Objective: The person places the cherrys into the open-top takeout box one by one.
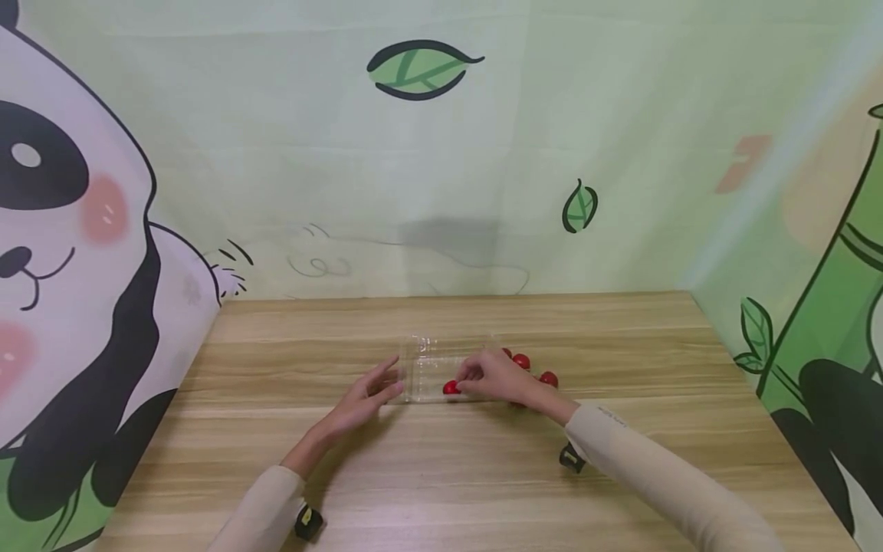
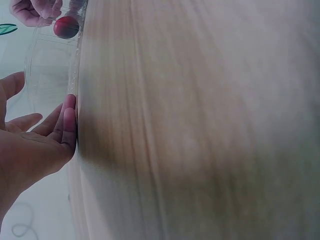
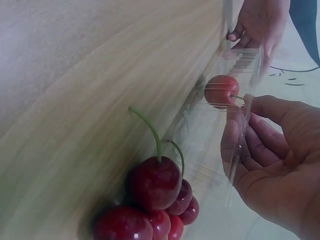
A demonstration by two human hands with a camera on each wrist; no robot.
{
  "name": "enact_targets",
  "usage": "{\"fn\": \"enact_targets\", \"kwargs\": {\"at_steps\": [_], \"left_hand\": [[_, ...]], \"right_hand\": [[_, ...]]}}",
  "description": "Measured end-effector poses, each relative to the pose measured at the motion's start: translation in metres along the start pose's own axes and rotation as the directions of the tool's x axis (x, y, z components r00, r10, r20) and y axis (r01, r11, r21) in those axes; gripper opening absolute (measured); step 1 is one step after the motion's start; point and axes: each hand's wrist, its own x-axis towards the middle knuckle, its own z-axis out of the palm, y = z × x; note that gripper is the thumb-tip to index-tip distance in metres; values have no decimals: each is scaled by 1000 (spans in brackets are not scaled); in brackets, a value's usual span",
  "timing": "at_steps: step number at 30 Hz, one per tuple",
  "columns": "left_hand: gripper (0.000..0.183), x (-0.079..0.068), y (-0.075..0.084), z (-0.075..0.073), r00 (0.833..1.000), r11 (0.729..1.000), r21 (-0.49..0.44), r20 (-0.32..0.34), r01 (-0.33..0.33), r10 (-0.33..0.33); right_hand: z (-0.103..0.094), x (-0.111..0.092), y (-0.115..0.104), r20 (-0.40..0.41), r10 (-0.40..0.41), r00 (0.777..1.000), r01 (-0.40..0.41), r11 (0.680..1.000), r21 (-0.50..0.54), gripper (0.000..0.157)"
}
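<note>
Cherry (image 3: pixel 219 91) pinched by its stem (image 3: pixel 238 97) in our right hand (image 1: pixel 498 376), left hand (image 1: pixel 362 401) relaxed beside the clear box (image 1: pixel 439 349), we seemed mid-placing; release likely came next.

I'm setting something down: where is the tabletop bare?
The pale wood-grain tabletop is bare left of the left hand, between the beige sleeves, and right of the round red cherries. The clear plastic box, cherries and right hand crowd together.

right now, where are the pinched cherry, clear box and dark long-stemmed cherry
Pinched cherry (image 3: pixel 219 89), right wrist view, red skin
Clear box (image 1: pixel 431 374), head view, bare base
Dark long-stemmed cherry (image 3: pixel 156 184), right wrist view, glossy skin
</note>
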Motion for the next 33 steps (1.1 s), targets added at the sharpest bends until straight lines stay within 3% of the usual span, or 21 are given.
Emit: {"fn": "enact_targets", "kwargs": {"at_steps": [16, 33], "left_hand": [[63, 0, 0, 1, 1000, 1000, -16, 3, -8, 8], [55, 0, -2, 1, 1000, 1000, 0, -3, -30, 30]], "right_hand": [[-27, -27, 9, -112, -5, 994, 5, 1000, 1, 12], [-67, -68, 35, -136, 126, 983, -123, 992, 26, 18]]}}
